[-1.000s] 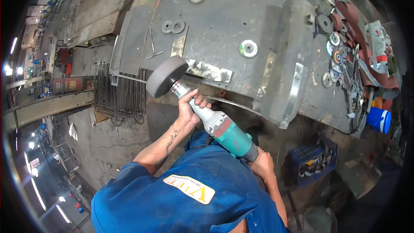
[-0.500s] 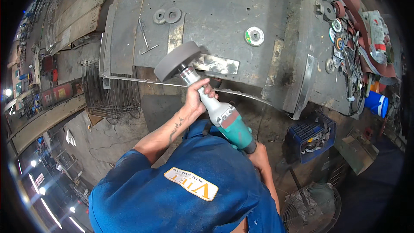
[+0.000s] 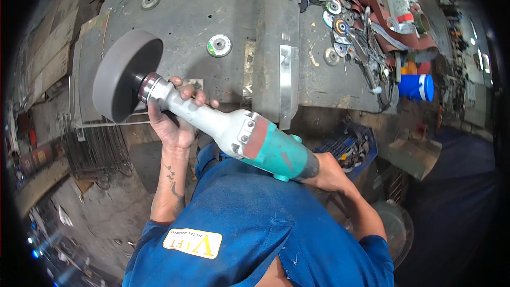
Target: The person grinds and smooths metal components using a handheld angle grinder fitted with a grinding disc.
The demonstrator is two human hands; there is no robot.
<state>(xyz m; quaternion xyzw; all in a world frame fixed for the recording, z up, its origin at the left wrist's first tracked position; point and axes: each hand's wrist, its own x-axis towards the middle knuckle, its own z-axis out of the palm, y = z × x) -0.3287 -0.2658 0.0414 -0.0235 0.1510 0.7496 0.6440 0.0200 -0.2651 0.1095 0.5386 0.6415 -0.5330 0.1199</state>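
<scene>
I hold a straight grinder [image 3: 279, 151] with a teal body, a pale grey neck and a wide grey wheel [image 3: 127, 74] at its far-left end. My left hand [image 3: 178, 119] is wrapped around the neck just behind the wheel, thumb below and fingertips showing over the top. Around the dark rear end of the grinder, my right hand [image 3: 330, 172] is closed, close to my blue shirt. The wheel hangs over the left part of the dark metal workbench [image 3: 175, 26] and hides some of its top. A green-and-white grinding disc [image 3: 219, 45] lies flat on the bench beyond the neck.
A raised metal beam [image 3: 273, 32] crosses the bench. Loose discs, tools and brown abrasive belts [image 3: 396, 34] crowd its right side, near a blue jug [image 3: 416, 87]. Below stand a blue crate [image 3: 366, 157], a metal dustpan [image 3: 411, 154] and a fan [image 3: 396, 228].
The grinder has come up closer to the head camera and lies more level, its wheel now further left. The bench and its contents have shifted left in the picture. Both hands keep their grip.
</scene>
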